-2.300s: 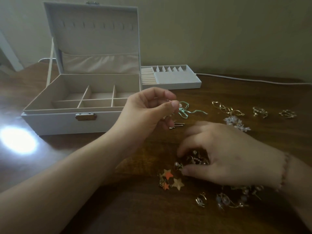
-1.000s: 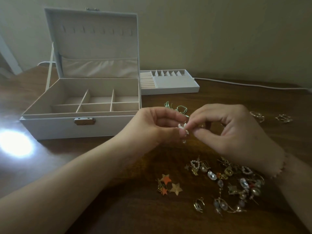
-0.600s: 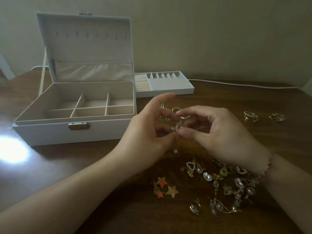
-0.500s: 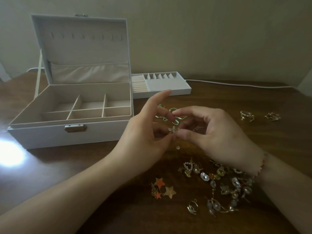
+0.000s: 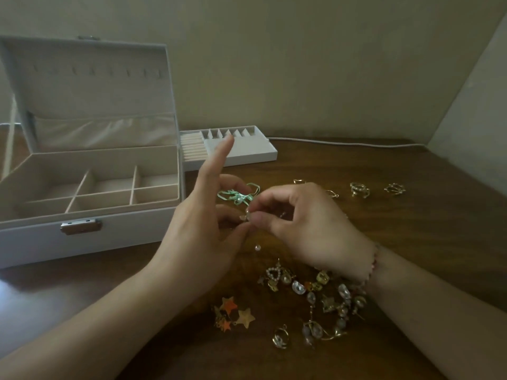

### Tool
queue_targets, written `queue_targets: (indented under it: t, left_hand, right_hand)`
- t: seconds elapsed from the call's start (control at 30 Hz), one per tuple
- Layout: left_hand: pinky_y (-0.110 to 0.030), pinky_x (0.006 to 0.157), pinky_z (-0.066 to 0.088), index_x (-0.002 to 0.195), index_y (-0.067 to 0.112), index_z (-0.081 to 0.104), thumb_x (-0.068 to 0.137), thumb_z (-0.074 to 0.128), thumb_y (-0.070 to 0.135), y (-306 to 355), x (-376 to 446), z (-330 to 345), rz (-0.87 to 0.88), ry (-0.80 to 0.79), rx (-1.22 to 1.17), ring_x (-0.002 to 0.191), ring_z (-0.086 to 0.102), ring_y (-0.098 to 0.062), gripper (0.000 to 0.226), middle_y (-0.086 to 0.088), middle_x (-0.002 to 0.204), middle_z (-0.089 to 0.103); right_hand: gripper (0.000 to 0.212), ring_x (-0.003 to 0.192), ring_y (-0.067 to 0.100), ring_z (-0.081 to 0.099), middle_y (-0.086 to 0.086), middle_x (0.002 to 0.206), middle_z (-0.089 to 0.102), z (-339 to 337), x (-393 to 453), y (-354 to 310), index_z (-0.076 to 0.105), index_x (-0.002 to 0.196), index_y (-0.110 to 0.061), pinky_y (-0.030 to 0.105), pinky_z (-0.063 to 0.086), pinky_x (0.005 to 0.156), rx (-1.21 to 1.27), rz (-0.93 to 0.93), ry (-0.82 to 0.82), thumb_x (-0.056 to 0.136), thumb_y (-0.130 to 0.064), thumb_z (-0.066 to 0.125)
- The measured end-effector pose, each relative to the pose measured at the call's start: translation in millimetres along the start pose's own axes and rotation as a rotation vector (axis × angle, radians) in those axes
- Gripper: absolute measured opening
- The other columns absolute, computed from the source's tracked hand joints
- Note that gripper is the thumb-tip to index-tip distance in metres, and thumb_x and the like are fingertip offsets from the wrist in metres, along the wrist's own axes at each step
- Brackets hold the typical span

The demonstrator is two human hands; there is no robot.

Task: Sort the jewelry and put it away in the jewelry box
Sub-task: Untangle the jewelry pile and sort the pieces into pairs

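1. Nearest, lower centre: a pile of loose jewelry [image 5: 315,297] on the tabletop [image 5: 411,215].
2. Mid-frame: the right hand [image 5: 307,229] pinches a small earring [image 5: 247,215]; the left hand [image 5: 203,229] touches it with thumb and middle finger, index finger raised.
3. Left of the hands, nearer the left one: the open jewelry box [image 5: 90,204], its compartments look empty.
4. Farthest, upper centre: a ring tray [image 5: 241,152], apparently empty.
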State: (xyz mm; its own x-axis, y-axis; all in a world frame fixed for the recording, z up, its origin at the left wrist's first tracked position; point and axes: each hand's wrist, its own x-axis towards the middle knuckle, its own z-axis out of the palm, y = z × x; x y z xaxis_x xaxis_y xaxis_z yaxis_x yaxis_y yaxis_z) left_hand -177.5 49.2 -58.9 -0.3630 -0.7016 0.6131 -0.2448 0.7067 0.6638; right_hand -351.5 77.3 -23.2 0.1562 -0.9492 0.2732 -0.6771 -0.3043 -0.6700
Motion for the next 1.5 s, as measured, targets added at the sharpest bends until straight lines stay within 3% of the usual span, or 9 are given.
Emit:
queue_targets:
  t: [0.17, 0.3, 0.53, 0.83, 0.97, 1.07, 1.13, 1.23, 1.5]
  left_hand:
    - [-0.026, 0.080, 0.061, 0.151, 0.038, 0.030, 0.079, 0.082, 0.014, 4, -3, 2, 0.048, -0.058, -0.106, 0.095, 0.073, -0.008, 0.092, 0.018, 0.127, 0.058]
    - [-0.027, 0.088, 0.058, 0.148, 0.025, 0.040, 0.087, 0.069, 0.025, 7, -4, 1, 0.124, -0.130, -0.143, 0.107, 0.070, -0.012, 0.068, 0.010, 0.134, 0.059]
    - [-0.029, 0.077, 0.062, 0.141, 0.036, 0.050, 0.088, 0.070, 0.031, -6, -4, -2, 0.142, -0.324, 0.030, 0.110, 0.066, -0.007, 0.056, 0.021, 0.128, 0.058]
    - [-0.024, 0.082, 0.059, 0.138, 0.038, 0.052, 0.090, 0.068, 0.030, -11, -3, -4, 0.166, -0.360, 0.079, 0.108, 0.066, -0.006, 0.052, 0.021, 0.125, 0.056]
    - [-0.024, 0.079, 0.060, 0.140, 0.040, 0.050, 0.090, 0.067, 0.033, -14, -3, -3, 0.160, -0.394, 0.079, 0.108, 0.065, -0.005, 0.053, 0.024, 0.126, 0.054]
    - [-0.025, 0.079, 0.060, 0.141, 0.042, 0.049, 0.090, 0.067, 0.034, -17, -3, -4, 0.152, -0.420, 0.083, 0.108, 0.065, -0.004, 0.055, 0.023, 0.127, 0.054]
    - [-0.025, 0.079, 0.060, 0.141, 0.042, 0.049, 0.090, 0.067, 0.034, -18, -3, -4, 0.142, -0.439, 0.085, 0.108, 0.065, -0.003, 0.054, 0.023, 0.130, 0.053]
    - [-0.027, 0.079, 0.061, 0.140, 0.039, 0.051, 0.091, 0.066, 0.033, -17, -3, -5, 0.119, -0.457, 0.089, 0.108, 0.065, -0.004, 0.052, 0.022, 0.130, 0.054]
    - [-0.031, 0.085, 0.056, 0.127, 0.029, 0.065, 0.097, 0.058, 0.004, -12, 1, -8, 0.027, -0.460, 0.143, 0.104, 0.063, -0.007, 0.039, 0.017, 0.112, 0.063]
  right_hand:
    - [0.010, 0.072, 0.011, 0.061, 0.001, 0.080, 0.069, -26, 5, 0, 0.069, 0.090, -0.022, 0.024, 0.051, 0.065, 0.342, 0.103, -0.007, 0.091, -0.014, 0.062]
    - [0.012, 0.071, 0.013, 0.062, 0.003, 0.077, 0.066, -78, 12, 11, 0.063, 0.093, -0.009, 0.023, 0.050, 0.061, 0.742, 0.119, 0.085, 0.082, -0.013, 0.057]
    - [0.013, 0.100, 0.025, 0.066, 0.020, 0.113, 0.067, -127, 9, 77, 0.059, 0.095, -0.006, 0.037, 0.053, 0.086, 0.555, 0.295, 0.276, 0.096, -0.001, 0.047]
    - [0.013, 0.069, 0.025, 0.069, 0.013, 0.076, 0.065, -137, -26, 131, 0.060, 0.094, -0.007, 0.035, 0.060, 0.061, 0.822, 0.482, 0.142, 0.085, -0.012, 0.053]
    - [0.012, 0.049, 0.014, 0.057, 0.007, 0.067, 0.061, -129, -20, 140, 0.064, 0.092, -0.008, 0.022, 0.044, 0.041, 0.313, 0.614, 0.146, 0.096, -0.010, 0.053]
    - [0.012, 0.043, 0.008, 0.050, -0.001, 0.060, 0.068, -119, -13, 144, 0.068, 0.089, -0.017, 0.022, 0.039, 0.042, -0.095, 0.642, 0.140, 0.096, -0.020, 0.058]
    - [0.012, 0.045, 0.004, 0.054, -0.004, 0.064, 0.071, -114, -10, 141, 0.069, 0.086, -0.023, 0.022, 0.040, 0.049, -0.187, 0.605, 0.145, 0.094, -0.024, 0.060]
    - [0.010, 0.072, 0.004, 0.062, -0.007, 0.077, 0.070, -106, -7, 139, 0.067, 0.084, -0.029, 0.021, 0.038, 0.054, -0.310, 0.534, 0.143, 0.092, -0.027, 0.064]
    - [0.012, 0.091, 0.008, 0.049, -0.013, 0.096, 0.055, -100, -5, 135, 0.058, 0.087, -0.042, 0.022, 0.037, 0.062, -0.490, 0.407, 0.114, 0.089, -0.034, 0.066]
